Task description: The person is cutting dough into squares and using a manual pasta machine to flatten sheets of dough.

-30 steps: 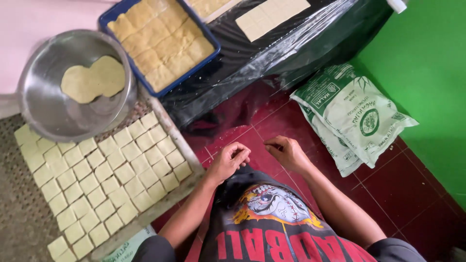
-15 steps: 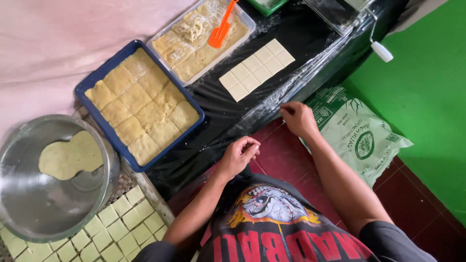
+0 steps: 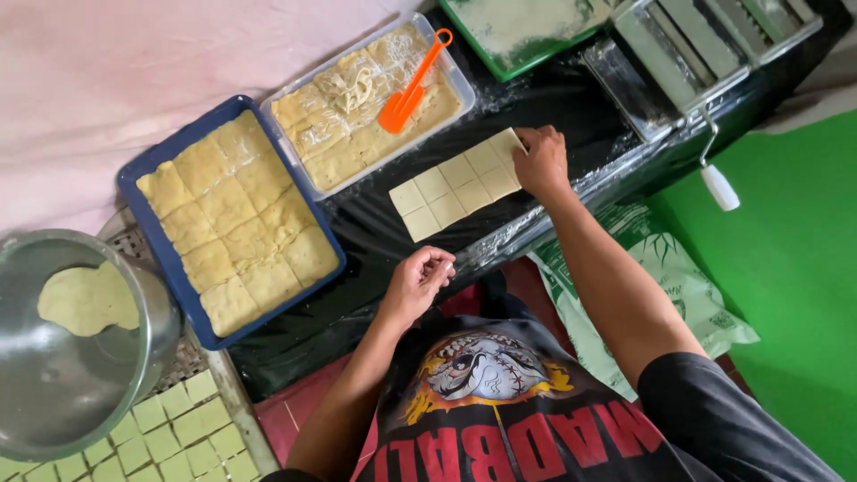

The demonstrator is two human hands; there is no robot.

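Black short-sleeved tee point(image 3: 536, 419) — a cartoon ball graphic with teeth, red block lettering beneath — arms bare, no gloves.
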